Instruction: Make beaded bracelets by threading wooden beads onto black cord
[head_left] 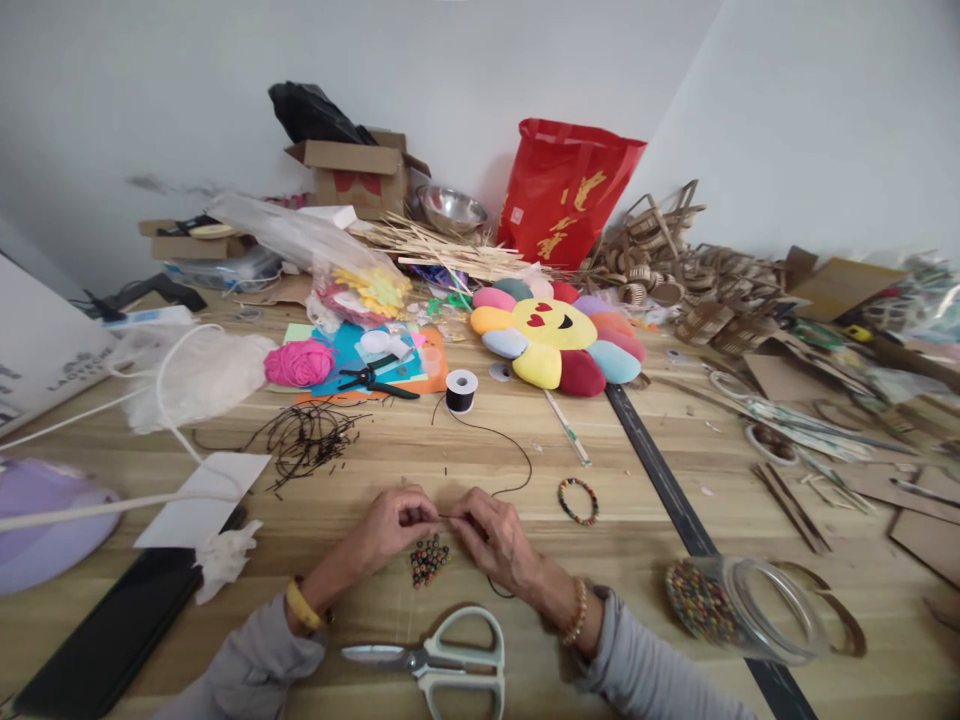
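wooden table (352, 610), scissors (439, 660), beads (428, 560), bracelet (577, 501)

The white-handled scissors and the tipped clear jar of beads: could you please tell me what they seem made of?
White-handled scissors: shiny grey blades, probably steel; smooth white loops, likely plastic. Tipped clear jar: beads show through its wall, so glass or clear plastic; unclear which.

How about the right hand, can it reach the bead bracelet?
Probably yes: the bracelet lies on the bare table just beside the right hand, nothing between them, though that hand is pinching black cord.
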